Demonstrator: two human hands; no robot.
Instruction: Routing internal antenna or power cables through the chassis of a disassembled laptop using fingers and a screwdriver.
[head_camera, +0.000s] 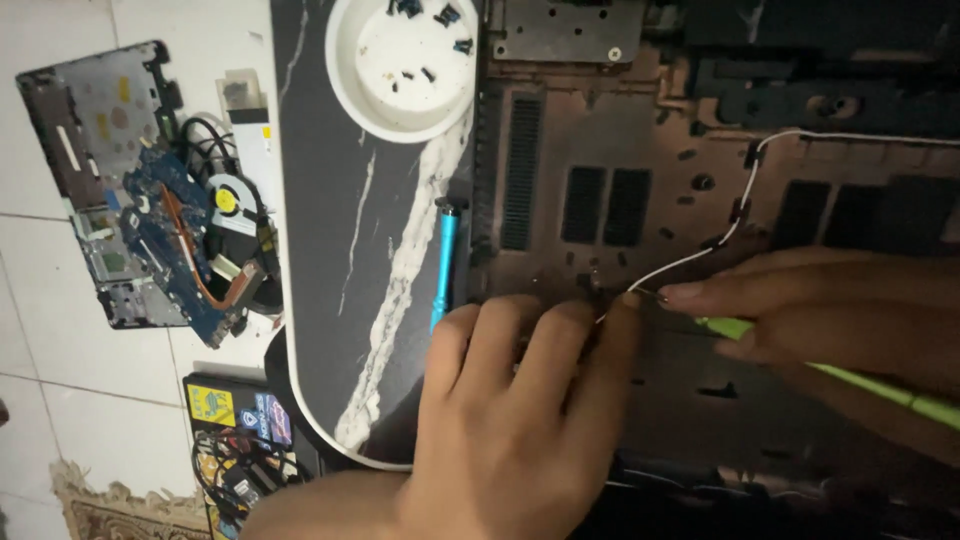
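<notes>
On a dark worktop (330, 250), beside the left hand (500, 420): white wire (745, 195) pinched at its end against the laptop shell (640, 130). Right hand (810, 310) closed on a green tool (880, 390). Risk, likely: wire end pulled loose by a slipping tool.

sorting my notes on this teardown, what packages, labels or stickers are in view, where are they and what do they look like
Dark box: on the floor at lower left, beside the marble-patterned table; rectangular, with a yellow square picture and a blue one on its lid.
Yellow sticker: round, on the black cooling fan at left.
Small yellow labels: on the grey laptop frame at upper left.
No screens or signs show.
</notes>
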